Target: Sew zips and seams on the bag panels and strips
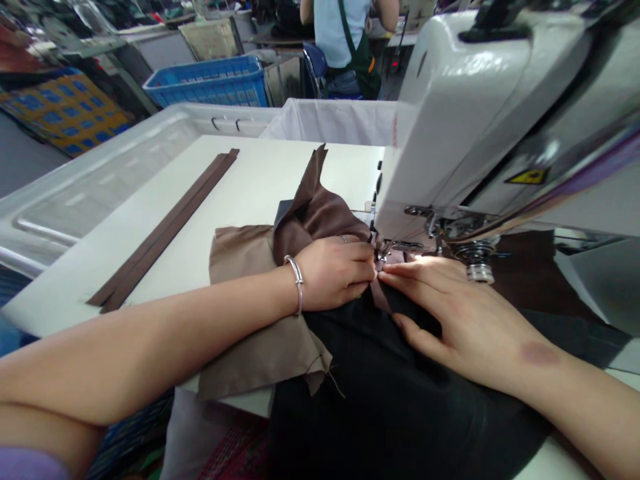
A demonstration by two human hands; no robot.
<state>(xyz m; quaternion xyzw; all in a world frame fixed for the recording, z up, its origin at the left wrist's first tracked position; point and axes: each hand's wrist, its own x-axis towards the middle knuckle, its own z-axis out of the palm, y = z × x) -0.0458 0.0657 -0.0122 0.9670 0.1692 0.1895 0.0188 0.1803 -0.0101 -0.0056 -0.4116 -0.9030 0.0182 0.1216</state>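
Observation:
My left hand (pixel 334 272), with a bracelet on its wrist, has its fingers curled over brown fabric (pixel 333 213) and closed on its edge, just left of the presser foot (pixel 383 255). My right hand (pixel 445 300) lies flat, fingers stretched out and thumb apart, on black fabric (pixel 360 373); its fingertips are close to the foot. A narrow brown strip shows between the two hands. Beige fabric (pixel 260 360) lies under my left wrist and forearm, with loose threads at its corner. The sewing machine (pixel 450 120) stands over the work; its needle point is hard to make out.
Two long brown fabric strips (pixel 170 223) lie on the white tabletop (pixel 265 163) at left. Beyond its edge are a clear plastic bin (pixel 100 157) and a blue crate (pixel 210 80). Farther back a person (pixel 345 40) sits. More brown fabric (pixel 523 273) lies right of the needle area.

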